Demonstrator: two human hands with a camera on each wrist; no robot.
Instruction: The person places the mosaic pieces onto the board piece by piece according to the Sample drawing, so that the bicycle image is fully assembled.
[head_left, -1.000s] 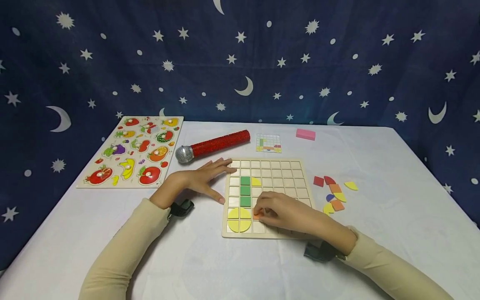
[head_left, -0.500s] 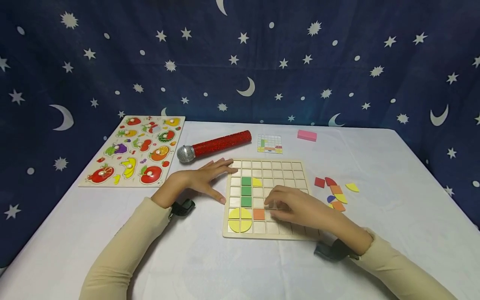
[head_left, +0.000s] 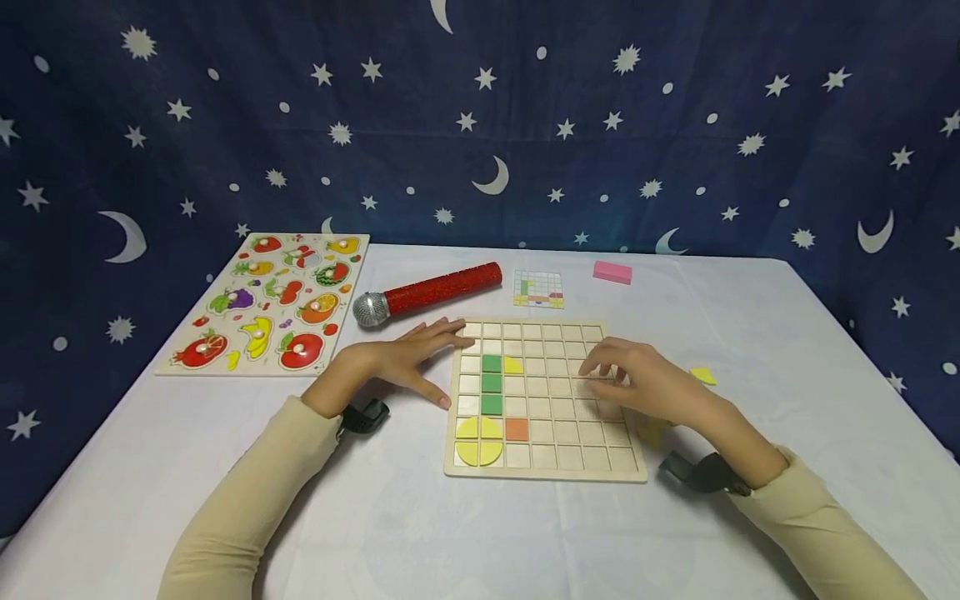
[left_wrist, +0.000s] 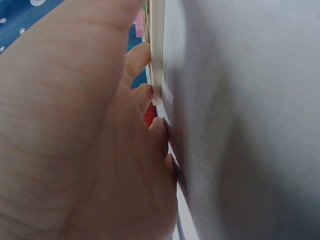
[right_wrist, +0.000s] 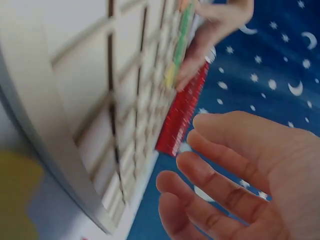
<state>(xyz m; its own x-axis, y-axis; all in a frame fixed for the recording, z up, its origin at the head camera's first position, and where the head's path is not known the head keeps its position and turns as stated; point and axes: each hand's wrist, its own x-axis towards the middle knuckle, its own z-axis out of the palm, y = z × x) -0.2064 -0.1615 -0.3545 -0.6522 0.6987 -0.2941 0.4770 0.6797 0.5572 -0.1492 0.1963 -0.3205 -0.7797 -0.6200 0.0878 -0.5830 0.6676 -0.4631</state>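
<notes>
A wooden grid board [head_left: 555, 475] lies on the white table. My left hand [head_left: 405, 358] rests at its left edge, fingers spread, fingertips on the rim. Above the board's right side hangs my right hand [head_left: 645, 379], fingers loosely bent, nothing between them in the right wrist view. On the board sit several yellow quarter-circle tiles [head_left: 467, 453], a column of green square tiles [head_left: 491, 383], a lone yellow quarter-circle [head_left: 513, 366] and an orange square tile [head_left: 517, 429]. A yellow tile [head_left: 702, 376] shows beyond my right hand, which hides most of the loose pieces.
Behind the board lie a red toy microphone [head_left: 442, 287], a small pattern card [head_left: 538, 289] and a pink block [head_left: 612, 272]. A fruit puzzle board [head_left: 262, 308] is at the left. A dark starry cloth [head_left: 480, 125] hangs behind the table.
My right hand let go of the orange square tile in its grid cell, then moved right and away across the board, now covering most loose tiles. My left hand stayed put.
</notes>
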